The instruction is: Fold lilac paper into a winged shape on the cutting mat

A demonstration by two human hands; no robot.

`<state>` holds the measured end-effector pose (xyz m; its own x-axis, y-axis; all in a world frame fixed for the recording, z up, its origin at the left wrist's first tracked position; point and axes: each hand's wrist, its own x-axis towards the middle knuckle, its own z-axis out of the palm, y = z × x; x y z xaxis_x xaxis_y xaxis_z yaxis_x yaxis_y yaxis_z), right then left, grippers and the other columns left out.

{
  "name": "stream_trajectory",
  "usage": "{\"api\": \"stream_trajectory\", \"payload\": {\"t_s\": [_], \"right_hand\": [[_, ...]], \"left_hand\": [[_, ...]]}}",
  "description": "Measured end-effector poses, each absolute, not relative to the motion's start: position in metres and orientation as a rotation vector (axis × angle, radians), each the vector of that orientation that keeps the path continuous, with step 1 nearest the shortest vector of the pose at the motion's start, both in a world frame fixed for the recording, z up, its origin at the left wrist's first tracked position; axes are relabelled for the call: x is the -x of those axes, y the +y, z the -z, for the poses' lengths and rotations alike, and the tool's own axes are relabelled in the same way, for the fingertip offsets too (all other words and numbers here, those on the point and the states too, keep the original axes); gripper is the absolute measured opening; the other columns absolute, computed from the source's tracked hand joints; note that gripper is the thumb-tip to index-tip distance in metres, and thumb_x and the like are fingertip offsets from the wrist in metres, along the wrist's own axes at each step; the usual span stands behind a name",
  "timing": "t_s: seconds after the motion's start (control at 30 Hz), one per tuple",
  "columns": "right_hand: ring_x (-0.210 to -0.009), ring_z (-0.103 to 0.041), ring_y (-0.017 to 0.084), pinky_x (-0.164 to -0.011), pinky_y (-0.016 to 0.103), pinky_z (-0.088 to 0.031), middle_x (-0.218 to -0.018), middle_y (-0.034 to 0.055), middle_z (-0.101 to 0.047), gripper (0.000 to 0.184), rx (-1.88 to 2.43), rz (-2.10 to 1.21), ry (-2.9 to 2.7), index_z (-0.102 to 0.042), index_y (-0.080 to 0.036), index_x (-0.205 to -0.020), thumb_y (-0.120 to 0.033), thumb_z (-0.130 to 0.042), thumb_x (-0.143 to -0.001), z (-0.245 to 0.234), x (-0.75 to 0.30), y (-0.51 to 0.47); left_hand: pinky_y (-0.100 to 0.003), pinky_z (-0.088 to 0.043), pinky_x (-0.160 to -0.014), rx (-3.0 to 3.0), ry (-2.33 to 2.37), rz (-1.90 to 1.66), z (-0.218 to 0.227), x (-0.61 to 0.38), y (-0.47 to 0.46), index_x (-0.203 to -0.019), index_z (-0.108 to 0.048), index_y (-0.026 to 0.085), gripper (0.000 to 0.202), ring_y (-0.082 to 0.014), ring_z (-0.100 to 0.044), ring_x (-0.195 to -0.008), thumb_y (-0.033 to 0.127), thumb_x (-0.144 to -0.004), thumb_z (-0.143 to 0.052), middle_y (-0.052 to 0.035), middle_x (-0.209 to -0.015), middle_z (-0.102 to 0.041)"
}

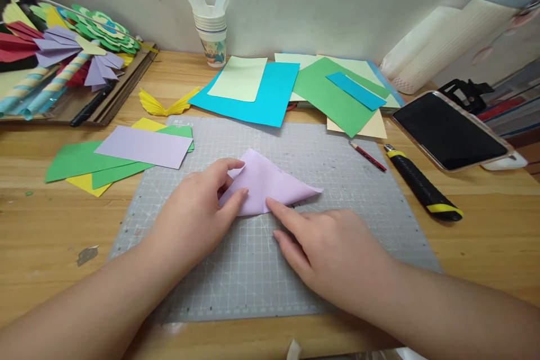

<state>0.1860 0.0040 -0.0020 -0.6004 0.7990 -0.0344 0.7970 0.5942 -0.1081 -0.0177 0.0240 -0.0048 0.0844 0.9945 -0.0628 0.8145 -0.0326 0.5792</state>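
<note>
A folded piece of lilac paper (270,183) lies in the middle of a grey cutting mat (337,180). My left hand (198,214) pinches its left corner between thumb and fingers. My right hand (329,247) rests on the mat just below the paper, with the index finger stretched out and pressing on the paper's lower edge; the other fingers are curled loosely.
Sheets of green, yellow and lilac paper (126,154) lie left of the mat. Blue and green sheets (295,90) lie behind it. A red pencil (368,156), a black-and-yellow knife (422,183) and a phone (449,130) lie right. Paper crafts (63,56) and cups (212,36) stand at back.
</note>
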Motion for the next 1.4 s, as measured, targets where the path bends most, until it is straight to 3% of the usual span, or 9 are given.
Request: {"api": "stream_trajectory", "payload": {"t_s": [0.2,0.3,0.4,0.57,0.83,1.1,1.23,1.3,1.4], "right_hand": [[-0.05,-0.062,0.019,-0.046,0.032,-0.034,-0.066,0.0,-0.069,0.025,1.248,-0.191,-2.591,-0.063,-0.017,-0.112,-0.024,-0.053,-0.09,-0.002,-0.19,0.003],[-0.073,-0.064,0.021,-0.061,0.032,-0.043,-0.084,0.0048,-0.068,0.024,1.206,-0.068,-2.346,-0.057,-0.016,-0.112,-0.025,-0.054,-0.09,-0.007,-0.194,0.012],[-0.092,-0.06,0.025,-0.078,0.038,-0.045,-0.102,0.0105,-0.065,0.032,1.268,-0.101,-2.25,-0.051,-0.015,-0.116,-0.027,-0.059,-0.087,-0.007,-0.197,0.024],[-0.072,-0.057,0.019,-0.077,0.039,-0.042,-0.08,-0.0022,-0.064,0.032,1.432,-0.634,-2.21,-0.047,-0.024,-0.12,-0.021,-0.054,-0.088,0.003,-0.196,0.034],[-0.076,-0.055,0.02,-0.073,0.037,-0.042,-0.085,0.0005,-0.064,0.032,1.545,-0.789,-2.206,-0.049,-0.025,-0.119,-0.022,-0.053,-0.088,0.008,-0.195,0.034],[-0.084,-0.057,0.022,-0.078,0.039,-0.043,-0.091,0.004,-0.066,0.032,1.464,-0.621,-2.261,-0.051,-0.022,-0.123,-0.022,-0.053,-0.09,0.013,-0.192,0.04],[-0.1,-0.055,0.027,-0.085,0.043,-0.038,-0.109,0.0121,-0.062,0.033,1.24,-0.165,-2.339,-0.059,-0.016,-0.122,-0.019,-0.055,-0.089,0.004,-0.192,0.031],[-0.088,-0.057,0.026,-0.077,0.041,-0.037,-0.098,0.0102,-0.065,0.028,1.124,0.005,-2.401,-0.065,-0.017,-0.117,-0.021,-0.052,-0.092,-0.002,-0.192,0.02],[-0.062,-0.058,0.02,-0.063,0.037,-0.035,-0.069,0.0036,-0.065,0.028,1.022,-0.101,-2.568,-0.071,-0.015,-0.102,-0.025,-0.046,-0.097,-0.007,-0.19,0.002]], "left_hand": [[-0.033,-0.042,-0.069,-1.957,1.696,-0.58,0.003,0.019,0.021,-0.12,-0.057,0.029,0.035,-0.0193,-0.061,-0.075,0.034,-0.086,-0.056,0.0029,-0.08,-0.068],[-0.034,-0.042,-0.071,-1.982,1.696,-0.6,0.001,0.018,0.02,-0.12,-0.057,0.031,0.035,-0.0205,-0.061,-0.078,0.033,-0.085,-0.058,0.004,-0.08,-0.069],[-0.034,-0.043,-0.072,-1.988,1.696,-0.594,0.0,0.018,0.021,-0.119,-0.058,0.031,0.034,-0.021,-0.061,-0.079,0.032,-0.085,-0.058,0.0037,-0.079,-0.069],[-0.035,-0.043,-0.073,-1.993,1.682,-0.555,0.002,0.018,0.022,-0.12,-0.059,0.029,0.035,-0.0216,-0.061,-0.078,0.033,-0.085,-0.057,0.0029,-0.078,-0.069],[-0.036,-0.045,-0.072,-1.968,1.696,-0.499,0.004,0.018,0.022,-0.121,-0.059,0.028,0.037,-0.0232,-0.062,-0.082,0.033,-0.085,-0.058,0.0002,-0.081,-0.069],[-0.039,-0.044,-0.077,-2.064,1.711,-0.442,0.009,0.018,0.024,-0.122,-0.057,0.027,0.035,-0.0246,-0.059,-0.085,0.032,-0.088,-0.055,-0.0017,-0.086,-0.07],[-0.039,-0.044,-0.078,-2.088,1.701,-0.444,0.009,0.017,0.024,-0.122,-0.057,0.026,0.034,-0.0241,-0.058,-0.084,0.032,-0.088,-0.055,-0.0016,-0.087,-0.07],[-0.039,-0.044,-0.078,-2.083,1.701,-0.454,0.009,0.017,0.023,-0.123,-0.056,0.027,0.035,-0.024,-0.058,-0.084,0.031,-0.088,-0.055,-0.0013,-0.088,-0.07],[-0.038,-0.044,-0.079,-2.08,1.708,-0.46,0.01,0.017,0.023,-0.122,-0.057,0.027,0.034,-0.0235,-0.058,-0.083,0.031,-0.088,-0.055,-0.0008,-0.087,-0.07]]}}
